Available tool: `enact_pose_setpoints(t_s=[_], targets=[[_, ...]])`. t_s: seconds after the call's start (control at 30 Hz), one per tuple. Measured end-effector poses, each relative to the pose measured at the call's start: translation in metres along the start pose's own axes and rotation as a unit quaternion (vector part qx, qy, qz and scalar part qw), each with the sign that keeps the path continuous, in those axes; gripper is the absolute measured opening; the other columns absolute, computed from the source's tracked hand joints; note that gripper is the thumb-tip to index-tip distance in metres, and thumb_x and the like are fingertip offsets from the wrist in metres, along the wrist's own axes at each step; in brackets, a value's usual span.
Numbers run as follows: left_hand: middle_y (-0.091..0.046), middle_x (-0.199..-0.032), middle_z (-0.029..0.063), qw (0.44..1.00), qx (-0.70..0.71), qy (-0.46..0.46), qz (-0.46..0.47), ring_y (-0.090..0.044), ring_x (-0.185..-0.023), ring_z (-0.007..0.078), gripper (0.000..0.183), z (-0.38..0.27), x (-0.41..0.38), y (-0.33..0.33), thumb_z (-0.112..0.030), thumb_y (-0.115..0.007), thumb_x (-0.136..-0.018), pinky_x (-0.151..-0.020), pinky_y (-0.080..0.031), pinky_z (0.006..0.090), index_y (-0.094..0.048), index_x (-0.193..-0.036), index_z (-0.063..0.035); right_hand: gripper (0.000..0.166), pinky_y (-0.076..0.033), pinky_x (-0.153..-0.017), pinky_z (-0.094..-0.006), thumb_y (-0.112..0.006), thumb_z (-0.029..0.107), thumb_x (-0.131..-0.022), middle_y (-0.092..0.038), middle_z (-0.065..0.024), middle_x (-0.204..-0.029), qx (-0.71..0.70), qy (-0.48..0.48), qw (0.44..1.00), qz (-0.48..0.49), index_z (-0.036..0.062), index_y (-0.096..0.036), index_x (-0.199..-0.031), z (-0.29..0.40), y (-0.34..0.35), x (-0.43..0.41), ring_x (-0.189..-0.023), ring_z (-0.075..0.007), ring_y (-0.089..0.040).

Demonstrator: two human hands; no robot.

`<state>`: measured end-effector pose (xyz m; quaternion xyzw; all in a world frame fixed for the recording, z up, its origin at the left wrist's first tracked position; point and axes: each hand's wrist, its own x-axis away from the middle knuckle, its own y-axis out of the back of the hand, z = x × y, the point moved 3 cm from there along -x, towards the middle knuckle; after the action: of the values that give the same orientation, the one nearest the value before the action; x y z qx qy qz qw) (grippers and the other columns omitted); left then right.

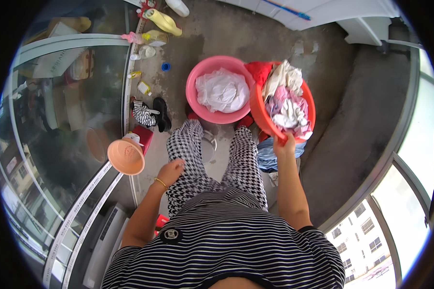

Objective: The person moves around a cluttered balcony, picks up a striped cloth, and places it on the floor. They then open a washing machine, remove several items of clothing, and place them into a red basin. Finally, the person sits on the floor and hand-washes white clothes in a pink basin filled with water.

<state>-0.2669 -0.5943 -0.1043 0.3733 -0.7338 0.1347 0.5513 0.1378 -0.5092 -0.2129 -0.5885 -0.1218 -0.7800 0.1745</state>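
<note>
My right hand (285, 143) grips the near rim of a red-orange plastic basin (263, 117), which leans against a pink one. Piled inside it are a cream cloth (280, 76), pink and white garments (288, 112) and a red cloth (258, 71) that hangs over the far-left rim. The pink basin (192, 92) sits on the floor in front of my feet and holds a bunched white cloth (222, 90). Close to my left thigh, my left hand (173, 171) is loosely curled and holds nothing. Blue fabric (280, 153) lies below the red-orange basin, partly covered by my right forearm.
Bottles stand along the left sill, among them a yellow jug (162, 22) and a spray bottle (154, 38). Black shoes (161, 115) lie left of my legs. An orange basin (124, 157) rests near the glass door. A white appliance (296, 12) stands at the back.
</note>
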Motion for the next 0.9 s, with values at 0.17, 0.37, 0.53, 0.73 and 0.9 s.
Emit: enact_pose_setpoints(t_s=[0.17,0.37,0.53,0.73,0.9], targets=[[-0.053,-0.107,0.0135,0.987,-0.077,0.037,-0.139,-0.049,-0.101,0.0292,0.034,0.027,-0.043,-0.01,-0.017,-0.053,-0.077,-0.086,-0.039,0.038,-0.053,-0.11,-0.0093,0.022,-0.053,-0.067,-0.0334,-0.048,0.01,-0.076,-0.056,-0.0158,-0.093,-0.084,0.014,0.996,-0.03,-0.0049,-0.05,-0.092,-0.008,-0.02,-0.105,-0.085,-0.0309,-0.057],[-0.057,-0.101,0.013,0.989,-0.07,-0.026,-0.124,-0.053,-0.095,0.0276,0.03,0.037,-0.142,-0.004,-0.012,-0.051,-0.079,-0.083,-0.042,0.0351,-0.053,-0.108,-0.0054,0.028,-0.052,-0.074,-0.0384,-0.04,0.014,-0.078,-0.055,-0.0148,-0.098,-0.123,0.1,0.987,-0.026,-0.0032,-0.049,-0.099,0.019,-0.041,-0.228,-0.092,-0.0296,-0.054],[-0.061,-0.094,0.0118,0.988,0.121,-0.024,-0.095,-0.06,-0.086,0.0218,0.026,0.049,-0.222,-0.021,-0.011,-0.051,-0.082,-0.074,-0.046,0.0281,-0.053,-0.106,-0.0018,0.029,-0.05,-0.082,-0.0418,-0.039,0.007,-0.076,-0.054,-0.0186,-0.101,-0.147,0.144,0.978,-0.028,-0.0088,-0.045,-0.099,0.025,-0.047,-0.309,-0.094,-0.0326,-0.056],[-0.061,-0.095,0.0136,0.976,0.207,-0.002,-0.071,-0.06,-0.091,0.0178,0.024,0.054,-0.29,-0.027,-0.011,-0.048,-0.086,-0.077,-0.045,0.0253,-0.052,-0.106,0.001,0.042,-0.043,-0.089,-0.044,-0.039,0.024,-0.085,-0.046,-0.0192,-0.114,-0.205,0.113,0.972,0.025,-0.0069,-0.036,-0.114,-0.016,-0.011,-0.36,-0.105,-0.0346,-0.048],[-0.059,-0.096,0.0078,0.959,0.274,0.014,-0.072,-0.056,-0.089,0.0129,0.024,0.044,-0.316,-0.024,-0.008,-0.047,-0.087,-0.08,-0.043,0.0239,-0.051,-0.108,0.0022,0.036,-0.04,-0.073,-0.0369,-0.038,0.035,-0.089,-0.046,-0.0113,-0.092,0.047,0.251,0.967,0.018,0.001,-0.038,-0.098,-0.083,-0.019,-0.269,-0.084,-0.0247,-0.046]])
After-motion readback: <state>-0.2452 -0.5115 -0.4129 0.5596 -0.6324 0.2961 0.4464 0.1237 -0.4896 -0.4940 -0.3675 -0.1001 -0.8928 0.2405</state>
